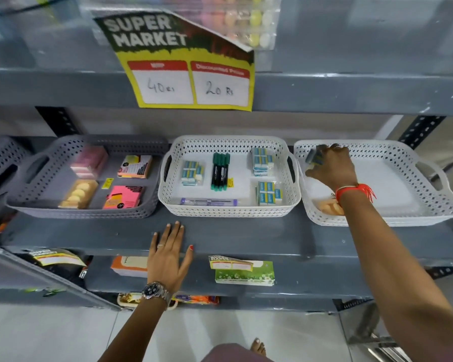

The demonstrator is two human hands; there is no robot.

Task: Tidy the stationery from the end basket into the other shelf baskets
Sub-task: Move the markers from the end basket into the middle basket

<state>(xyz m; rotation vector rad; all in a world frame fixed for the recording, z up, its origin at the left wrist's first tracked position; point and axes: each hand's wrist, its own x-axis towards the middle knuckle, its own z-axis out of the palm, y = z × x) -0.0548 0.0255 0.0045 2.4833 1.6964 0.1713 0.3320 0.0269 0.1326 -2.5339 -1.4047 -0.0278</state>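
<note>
Three baskets stand on the grey shelf. Inside the right white end basket (429, 199), my right hand (332, 165) is shut on a blue eraser pack (315, 157) at its back left corner. A pale orange pack (327, 206) lies at that basket's front left, partly hidden by my wrist. The middle white basket (220, 142) holds eraser packs (191, 173), green markers (220, 171) and a clear pen case (208, 201). The grey basket (76, 212) on the left holds sticky-note pads (123, 196) and pastel packs (78, 193). My left hand (169, 253) rests flat and open on the shelf's front edge.
A yellow supermarket price sign (191, 66) hangs from the shelf above, over the middle basket. Another grey basket (0, 165) sits at the far left. On the lower shelf lie a green box (245, 274) and an orange-white box (128, 265). A bare foot (258, 347) shows on the tiled floor.
</note>
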